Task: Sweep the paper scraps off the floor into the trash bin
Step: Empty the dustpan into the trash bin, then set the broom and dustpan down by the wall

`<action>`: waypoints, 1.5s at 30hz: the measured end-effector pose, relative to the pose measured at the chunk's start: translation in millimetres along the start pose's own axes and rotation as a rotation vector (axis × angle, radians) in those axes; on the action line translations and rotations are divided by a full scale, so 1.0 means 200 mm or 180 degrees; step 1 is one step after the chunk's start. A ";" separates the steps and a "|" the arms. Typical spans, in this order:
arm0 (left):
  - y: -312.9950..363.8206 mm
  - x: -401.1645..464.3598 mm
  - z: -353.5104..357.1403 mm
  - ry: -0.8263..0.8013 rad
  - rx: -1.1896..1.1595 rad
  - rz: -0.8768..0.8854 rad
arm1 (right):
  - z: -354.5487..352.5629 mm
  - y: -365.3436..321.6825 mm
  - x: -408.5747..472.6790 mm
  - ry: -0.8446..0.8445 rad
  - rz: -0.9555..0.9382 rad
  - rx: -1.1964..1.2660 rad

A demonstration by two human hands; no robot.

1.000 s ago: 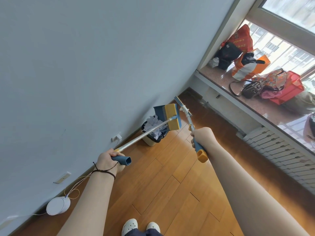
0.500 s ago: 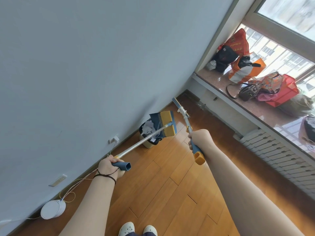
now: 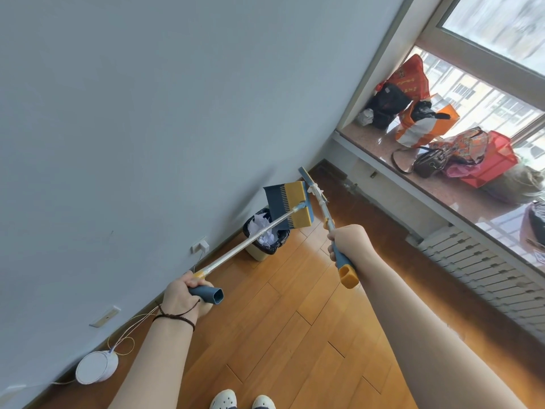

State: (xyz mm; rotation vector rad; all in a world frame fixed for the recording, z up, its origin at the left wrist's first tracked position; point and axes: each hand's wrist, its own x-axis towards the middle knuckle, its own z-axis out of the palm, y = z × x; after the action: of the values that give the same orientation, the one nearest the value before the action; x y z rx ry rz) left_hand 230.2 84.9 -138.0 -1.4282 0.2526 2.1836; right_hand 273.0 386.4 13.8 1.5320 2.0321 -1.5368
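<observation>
My left hand (image 3: 183, 296) grips the blue end of a long silver handle that carries a blue and yellow dustpan (image 3: 287, 203). The pan is raised in the air, tipped just above and to the right of the trash bin (image 3: 259, 252). The bin stands against the wall, lined with a black bag and holding white paper scraps (image 3: 261, 230). My right hand (image 3: 351, 242) grips the blue and yellow handle of the broom (image 3: 320, 202), whose head points away past the dustpan. No scraps show on the floor.
A grey wall runs along the left with sockets (image 3: 199, 246) and a white round device (image 3: 95, 367) with a cord at its foot. A radiator (image 3: 477, 267) and a window sill with bags (image 3: 418, 128) lie to the right. My white shoes (image 3: 241, 399) are at the bottom.
The dustpan dipped over the bin and has now lifted up and to the right of it. Both hands kept their grips on the handles.
</observation>
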 end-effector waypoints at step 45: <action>-1.27 0.16 1.60 -0.1646 0.8294 0.4334 | -0.87 -0.29 0.98 0.0136 0.1125 0.2472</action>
State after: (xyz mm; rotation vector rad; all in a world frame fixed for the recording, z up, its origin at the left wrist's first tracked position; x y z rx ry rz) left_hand 93.9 446.0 1.8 1.0584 2.6257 0.5519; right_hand 208.9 646.4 2.6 2.0234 1.0970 -2.2614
